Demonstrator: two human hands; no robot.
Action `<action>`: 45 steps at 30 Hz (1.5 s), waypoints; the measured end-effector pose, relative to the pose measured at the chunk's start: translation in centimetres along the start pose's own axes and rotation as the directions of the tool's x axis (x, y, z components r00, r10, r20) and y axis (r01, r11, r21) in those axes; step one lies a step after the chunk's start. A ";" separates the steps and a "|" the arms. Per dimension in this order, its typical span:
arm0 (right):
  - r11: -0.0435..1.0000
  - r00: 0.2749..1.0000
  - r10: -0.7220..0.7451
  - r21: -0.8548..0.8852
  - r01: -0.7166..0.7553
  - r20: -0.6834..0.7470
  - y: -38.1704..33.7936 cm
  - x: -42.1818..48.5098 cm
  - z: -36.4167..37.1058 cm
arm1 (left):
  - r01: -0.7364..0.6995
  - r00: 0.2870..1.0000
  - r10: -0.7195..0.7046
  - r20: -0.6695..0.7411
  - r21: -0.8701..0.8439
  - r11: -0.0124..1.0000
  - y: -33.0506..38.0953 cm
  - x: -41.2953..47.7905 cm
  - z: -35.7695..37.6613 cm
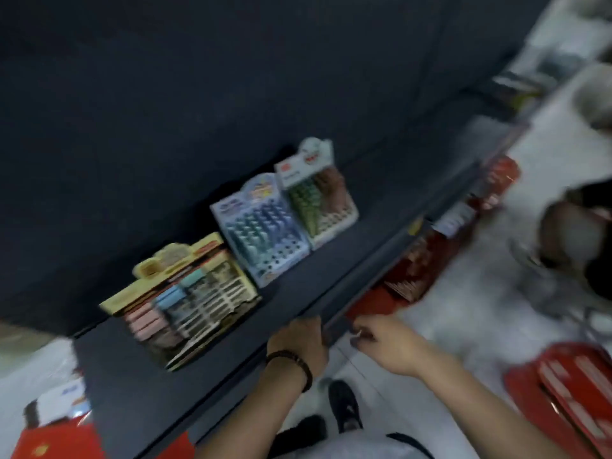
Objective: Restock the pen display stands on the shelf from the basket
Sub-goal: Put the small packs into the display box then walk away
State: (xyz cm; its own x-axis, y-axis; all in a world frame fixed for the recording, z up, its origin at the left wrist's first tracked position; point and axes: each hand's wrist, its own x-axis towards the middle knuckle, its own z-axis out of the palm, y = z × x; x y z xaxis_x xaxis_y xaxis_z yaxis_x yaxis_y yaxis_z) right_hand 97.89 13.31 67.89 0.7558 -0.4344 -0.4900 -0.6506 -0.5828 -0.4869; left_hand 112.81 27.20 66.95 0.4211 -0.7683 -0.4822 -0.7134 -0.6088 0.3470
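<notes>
Both arms reach forward — the left hand (296, 341) grips the front edge of the shelf (318, 270). The right hand (389, 347) sits just beside it, fingers curled; blur hides any hold.

Heavy motion blur is recorded across the whole frame; print on the pale blue cardboard pen stand (261, 233) cannot be read. The dark grey back panel (165, 111) is dimly lit, while the white tiled floor (470, 313) is washed out. The dark grey metal shelf (331, 260) is rendered steeply tilted. Smearing is worst at the right edge.
</notes>
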 end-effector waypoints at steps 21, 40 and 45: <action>0.305 0.363 0.925 0.783 -0.542 -0.109 36.0 -45.9 11.7 | -0.637 0.682 0.404 0.609 0.224 0.737 40.9 -5.9 28.5; 0.204 0.437 0.884 0.709 -0.675 0.162 76.2 -46.7 6.8 | -0.625 0.657 0.265 0.706 0.313 0.716 73.7 13.0 52.3; 0.219 0.490 0.847 0.704 -0.676 0.208 89.7 -41.2 8.1 | -0.578 0.706 0.226 0.672 0.361 0.732 80.1 21.2 63.4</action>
State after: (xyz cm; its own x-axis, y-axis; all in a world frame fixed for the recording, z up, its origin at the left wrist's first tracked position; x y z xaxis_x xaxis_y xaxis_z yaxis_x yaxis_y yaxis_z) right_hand 7.78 -15.52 38.54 -0.1958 -0.5637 -0.8024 -0.7051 0.6496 -0.2843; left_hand 29.04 -25.32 33.52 -0.2405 -0.5468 -0.8020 -0.9676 0.0697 0.2426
